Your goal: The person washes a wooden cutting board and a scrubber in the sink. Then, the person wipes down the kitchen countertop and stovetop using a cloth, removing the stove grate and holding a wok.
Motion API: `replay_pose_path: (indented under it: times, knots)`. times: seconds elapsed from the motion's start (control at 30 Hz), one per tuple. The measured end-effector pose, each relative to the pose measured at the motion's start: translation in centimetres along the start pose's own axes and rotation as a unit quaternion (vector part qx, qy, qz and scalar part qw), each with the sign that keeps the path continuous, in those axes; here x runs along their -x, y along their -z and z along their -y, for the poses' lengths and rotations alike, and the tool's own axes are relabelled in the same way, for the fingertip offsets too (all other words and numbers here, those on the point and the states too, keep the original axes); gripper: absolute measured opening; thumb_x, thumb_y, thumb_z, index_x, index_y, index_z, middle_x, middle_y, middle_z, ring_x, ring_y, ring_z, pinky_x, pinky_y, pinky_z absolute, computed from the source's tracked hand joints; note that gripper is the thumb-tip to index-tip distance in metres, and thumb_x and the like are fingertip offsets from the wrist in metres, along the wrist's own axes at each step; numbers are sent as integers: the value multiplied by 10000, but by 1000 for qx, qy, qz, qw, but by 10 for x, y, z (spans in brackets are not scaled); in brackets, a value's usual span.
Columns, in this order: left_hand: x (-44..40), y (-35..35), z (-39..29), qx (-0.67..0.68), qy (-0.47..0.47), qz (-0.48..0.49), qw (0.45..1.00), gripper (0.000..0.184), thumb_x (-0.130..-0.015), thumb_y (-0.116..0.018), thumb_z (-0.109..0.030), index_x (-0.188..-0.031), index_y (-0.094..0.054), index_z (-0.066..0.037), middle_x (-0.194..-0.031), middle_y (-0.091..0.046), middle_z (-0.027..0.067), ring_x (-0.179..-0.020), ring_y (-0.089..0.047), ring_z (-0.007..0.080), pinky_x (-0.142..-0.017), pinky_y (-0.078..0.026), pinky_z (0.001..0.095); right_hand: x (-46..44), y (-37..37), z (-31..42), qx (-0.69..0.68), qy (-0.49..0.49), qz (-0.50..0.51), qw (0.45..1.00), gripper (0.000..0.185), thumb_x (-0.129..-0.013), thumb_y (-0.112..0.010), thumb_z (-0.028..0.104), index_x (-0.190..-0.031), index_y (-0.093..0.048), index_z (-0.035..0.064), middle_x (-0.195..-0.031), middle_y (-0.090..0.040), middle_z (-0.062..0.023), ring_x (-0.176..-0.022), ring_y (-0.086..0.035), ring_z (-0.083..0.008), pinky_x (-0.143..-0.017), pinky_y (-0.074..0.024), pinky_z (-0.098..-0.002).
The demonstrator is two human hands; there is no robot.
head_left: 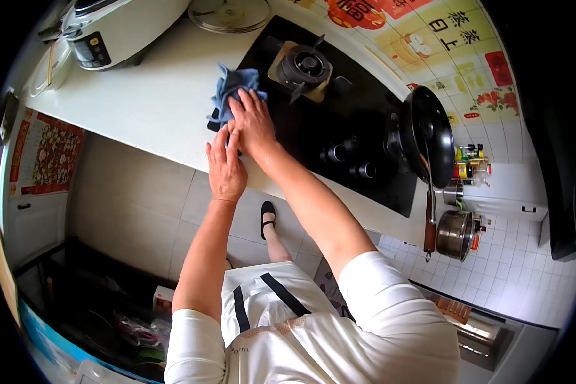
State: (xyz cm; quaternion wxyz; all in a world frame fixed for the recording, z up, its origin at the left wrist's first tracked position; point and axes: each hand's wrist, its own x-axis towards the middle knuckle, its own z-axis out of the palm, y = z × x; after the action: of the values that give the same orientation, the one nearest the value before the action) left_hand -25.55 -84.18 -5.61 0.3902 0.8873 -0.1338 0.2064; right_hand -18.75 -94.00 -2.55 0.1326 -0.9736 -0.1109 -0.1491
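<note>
A crumpled blue cloth (238, 82) lies at the left edge of the black gas stove top (365, 121), partly over the white counter. My right hand (256, 126) presses on the cloth, its fingers over the near part of it. Just beside it, at the counter's front edge, is my left hand (227, 171), with fingers stretched out and the tips close to or touching my right hand. Nothing shows in my left hand. A dark corner beneath the cloth is mostly hidden. The burner (308, 63) stands just right of the cloth.
A black wok (429, 131) with a ladle sits on the stove's right side. Two control knobs (337, 152) are near the front. A steel pot (456, 233) and bottles stand beyond. At the left are a rice cooker (99, 45) and a glass lid (230, 14).
</note>
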Motion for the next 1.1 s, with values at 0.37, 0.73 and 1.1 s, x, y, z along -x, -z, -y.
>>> replay_pose_path:
  times: [0.37,0.73,1.1]
  knots:
    - [-4,7,-7,-48,-4,25,998,550,-780,-410,69,-1295,-371,-121,-1311,-375,110,-1231,-352,272,-1044,-221,509,178,102,-59,-24,-22,7,999,438,-619,-540,-13,-1056,-545,17,-1201,-454,-158,-1142,-421,-334,-976,-348,-411]
    - [11,11,-33,-62,71,-34,995,591,-742,-485,58,-1291,-380,-136,-1309,-370,134,-1219,-358,307,-1038,-214,517,240,171,-118,-62,-198,35,978,409,-735,-475,-24,-1142,-512,-7,-1211,-483,-174,-1090,-467,-359,-933,-387,-383]
    - [104,33,-124,55,127,-47,989,549,-755,-522,0,-1281,-378,-65,-1306,-386,157,-1237,-331,331,-1039,-129,540,130,112,-210,106,-206,112,966,324,-792,-455,54,-1111,-475,4,-1172,-465,-216,-1084,-466,-363,-911,-394,-417]
